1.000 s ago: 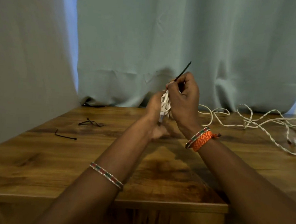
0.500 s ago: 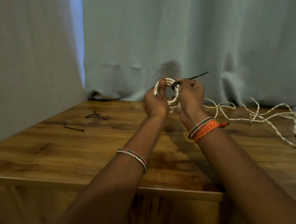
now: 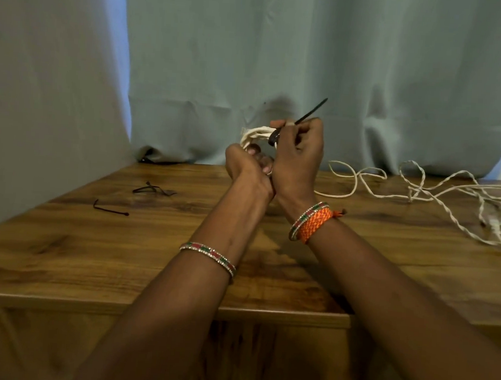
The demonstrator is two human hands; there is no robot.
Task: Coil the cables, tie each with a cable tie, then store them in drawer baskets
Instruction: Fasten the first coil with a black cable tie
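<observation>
Cable coil (image 3: 257, 134): cream, looped | black tie (image 3: 309, 112) around it

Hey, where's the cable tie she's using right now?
Centre of the head view, the black cable tie is pinched in the right hand, its tail pointing up-right, looped around the white coiled cable.

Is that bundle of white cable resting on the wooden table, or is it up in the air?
Apart. The head view shows the coiled white cable gripped by the left hand, raised against the curtain, above the table.
</observation>
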